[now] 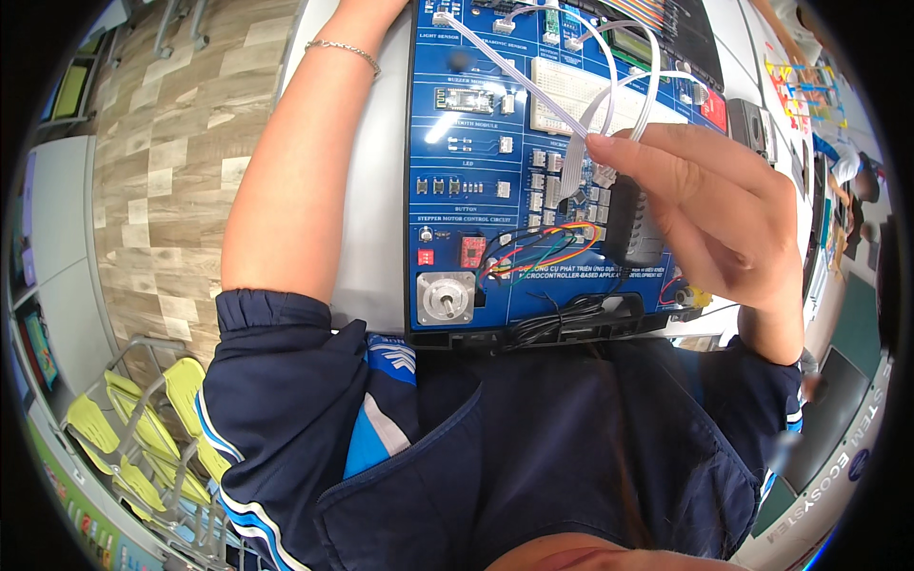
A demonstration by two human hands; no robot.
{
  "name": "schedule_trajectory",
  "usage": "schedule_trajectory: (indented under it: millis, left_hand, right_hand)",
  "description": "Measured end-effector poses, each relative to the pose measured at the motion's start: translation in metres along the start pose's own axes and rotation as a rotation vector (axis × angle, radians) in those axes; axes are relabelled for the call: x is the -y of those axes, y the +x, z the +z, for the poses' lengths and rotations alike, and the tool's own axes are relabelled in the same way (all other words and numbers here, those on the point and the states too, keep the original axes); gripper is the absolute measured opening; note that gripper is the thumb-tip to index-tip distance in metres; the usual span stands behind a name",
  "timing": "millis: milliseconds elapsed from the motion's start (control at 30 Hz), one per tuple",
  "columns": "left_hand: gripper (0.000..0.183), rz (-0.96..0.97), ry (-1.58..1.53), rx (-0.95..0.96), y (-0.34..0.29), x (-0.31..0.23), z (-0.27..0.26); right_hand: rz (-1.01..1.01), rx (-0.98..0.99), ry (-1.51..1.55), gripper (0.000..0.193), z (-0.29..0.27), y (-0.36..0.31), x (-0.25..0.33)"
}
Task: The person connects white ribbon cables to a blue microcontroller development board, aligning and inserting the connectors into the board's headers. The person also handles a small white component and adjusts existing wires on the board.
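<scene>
My right hand (719,195) is over the middle of a blue electronics training board (466,205). Its thumb and forefinger pinch white wires (533,90) beside a group of small white sockets (547,181). One of these wires runs up to a connector at the board's upper left. A black cylindrical part (628,224) stands below the fingers; whether they touch it I cannot tell. My left forearm (290,171), with a chain bracelet (345,49), stretches up along the board's left side. The left hand lies beyond the top edge.
A white breadboard (562,95) sits on the upper part of the board. Near its lower edge are a stepper motor (447,299), coloured wires (562,238) and a black cable bundle (562,322). Yellow-green chairs (143,428) stand at the lower left on the wood-pattern floor (181,181).
</scene>
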State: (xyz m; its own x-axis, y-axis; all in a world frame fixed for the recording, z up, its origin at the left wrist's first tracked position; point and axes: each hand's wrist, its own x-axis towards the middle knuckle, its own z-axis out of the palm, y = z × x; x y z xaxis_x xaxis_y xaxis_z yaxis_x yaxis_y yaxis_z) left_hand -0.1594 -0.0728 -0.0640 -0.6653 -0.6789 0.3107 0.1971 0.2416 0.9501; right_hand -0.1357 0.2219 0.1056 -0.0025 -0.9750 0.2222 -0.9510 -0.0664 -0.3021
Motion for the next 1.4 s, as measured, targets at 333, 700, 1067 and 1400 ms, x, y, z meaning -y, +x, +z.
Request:
schedule_trajectory:
  millis: [333, 700, 1067, 1400]
  left_hand:
    - [0.027, 0.022, -0.012, -0.009, -0.002, 0.000, 0.002]
    - [0.028, 0.040, 0.011, -0.013, 0.000, 0.002, 0.005]
    - [0.027, 0.083, -0.032, -0.117, 0.001, 0.003, 0.007]
    - [0.012, 0.396, -0.133, 0.327, -0.014, -0.058, 0.004]
  right_hand:
    - [-0.020, 0.022, 0.177, 0.028, 0.008, 0.030, -0.012]
    - [0.364, 0.090, 0.610, 0.022, 0.039, 0.042, -0.018]
    - [0.593, -0.336, 0.945, 0.027, 0.033, 0.011, -0.061]
    - [0.725, -0.617, 1.354, 0.035, 0.033, 0.025, -0.076]
